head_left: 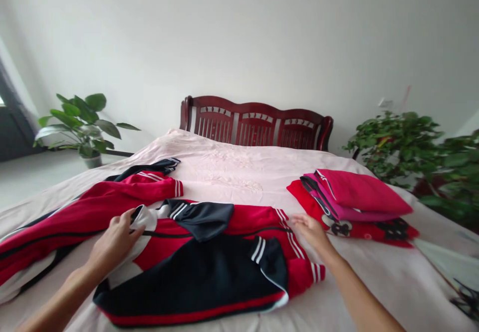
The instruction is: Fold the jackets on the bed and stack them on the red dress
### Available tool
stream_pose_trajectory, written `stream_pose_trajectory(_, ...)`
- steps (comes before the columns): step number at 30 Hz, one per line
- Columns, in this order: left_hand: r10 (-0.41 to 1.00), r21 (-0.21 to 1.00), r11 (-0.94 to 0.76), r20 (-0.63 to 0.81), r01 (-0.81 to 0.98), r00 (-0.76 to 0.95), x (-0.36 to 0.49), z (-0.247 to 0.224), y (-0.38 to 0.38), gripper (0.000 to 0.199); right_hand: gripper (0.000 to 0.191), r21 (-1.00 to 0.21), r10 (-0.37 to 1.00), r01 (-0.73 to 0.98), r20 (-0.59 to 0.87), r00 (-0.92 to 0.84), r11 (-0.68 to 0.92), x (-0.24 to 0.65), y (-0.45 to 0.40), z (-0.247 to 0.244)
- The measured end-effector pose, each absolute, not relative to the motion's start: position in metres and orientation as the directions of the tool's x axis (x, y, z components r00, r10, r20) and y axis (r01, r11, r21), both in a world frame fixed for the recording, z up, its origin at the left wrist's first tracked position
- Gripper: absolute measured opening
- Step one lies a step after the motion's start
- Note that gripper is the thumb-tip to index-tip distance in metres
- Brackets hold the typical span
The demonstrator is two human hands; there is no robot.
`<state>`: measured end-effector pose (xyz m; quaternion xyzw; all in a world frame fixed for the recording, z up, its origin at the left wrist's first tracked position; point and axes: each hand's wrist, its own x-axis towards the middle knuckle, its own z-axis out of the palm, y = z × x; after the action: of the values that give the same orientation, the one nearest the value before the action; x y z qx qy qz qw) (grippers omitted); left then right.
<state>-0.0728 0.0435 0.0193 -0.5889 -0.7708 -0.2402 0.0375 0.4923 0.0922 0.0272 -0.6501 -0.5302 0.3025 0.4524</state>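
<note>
A red, navy and white jacket [209,267] lies on the pink bedspread [239,172] in front of me, its navy sleeves folded over the red body. At the white collar on the jacket's left end, my left hand [119,237] has its fingers closed on the fabric. My right hand [307,226] is beside the striped hem at the other end, fingers apart and holding nothing. Another red and navy garment [90,204] is spread out on the left. Folded clothes [359,197], pink on top and red underneath, are stacked on the right.
A dark red wooden headboard [258,122] stands at the far end of the bed by the wall. There is a potted plant [86,127] on the floor at the left and leafy plants [396,145] at the right.
</note>
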Motion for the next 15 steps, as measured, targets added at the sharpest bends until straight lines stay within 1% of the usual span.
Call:
stream_pose_trajectory(1,0.899,0.234,0.171,0.361,0.957,-0.248,-0.067,0.022,0.039,0.052,0.034,-0.883,0.984,0.467,0.124,0.129,0.050,0.474,0.091,0.026)
stream_pose_trajectory(2,0.914,0.178,0.128,0.361,0.976,-0.186,-0.058,0.026,0.036,0.050,0.036,-0.846,0.989,0.519,0.147,0.005,0.123,0.454,0.088,0.026)
stream_pose_trajectory(3,0.931,0.148,0.065,0.346,0.987,-0.113,-0.046,0.031,0.033,0.047,0.037,-0.802,0.984,0.571,0.149,-0.093,0.176,0.435,0.084,0.025)
stream_pose_trajectory(4,0.951,0.146,-0.013,0.308,0.989,-0.034,-0.034,0.034,0.030,0.043,0.039,-0.744,0.974,0.628,0.157,-0.165,0.227,0.417,0.078,0.025)
stream_pose_trajectory(5,0.967,0.179,-0.094,0.249,0.979,0.047,-0.021,0.037,0.028,0.042,0.040,-0.664,0.961,0.695,0.166,-0.222,0.275,0.400,0.072,0.025)
stream_pose_trajectory(7,0.980,0.302,-0.191,0.120,0.934,0.162,0.004,0.038,0.025,0.041,0.045,-0.466,0.939,0.814,0.162,-0.305,0.345,0.375,0.058,0.025)
stream_pose_trajectory(9,0.980,0.440,-0.180,0.001,0.880,0.200,0.023,0.037,0.020,0.038,0.049,-0.309,0.932,0.879,0.139,-0.335,0.362,0.362,0.046,0.026)
stream_pose_trajectory(10,0.973,0.501,-0.169,-0.051,0.849,0.224,0.029,0.036,0.016,0.035,0.047,-0.270,0.933,0.894,0.125,-0.336,0.358,0.360,0.042,0.028)
stream_pose_trajectory(12,0.933,0.612,-0.191,-0.131,0.768,0.336,0.038,0.037,0.008,0.026,0.038,-0.246,0.934,0.901,0.085,-0.347,0.357,0.364,0.036,0.033)
stream_pose_trajectory(13,0.891,0.670,-0.205,-0.173,0.713,0.419,0.040,0.038,0.004,0.022,0.035,-0.248,0.931,0.898,0.068,-0.358,0.363,0.369,0.034,0.036)
stream_pose_trajectory(15,0.773,0.787,-0.184,-0.255,0.589,0.581,0.041,0.044,-0.003,0.022,0.033,-0.275,0.919,0.878,0.058,-0.391,0.391,0.381,0.030,0.040)
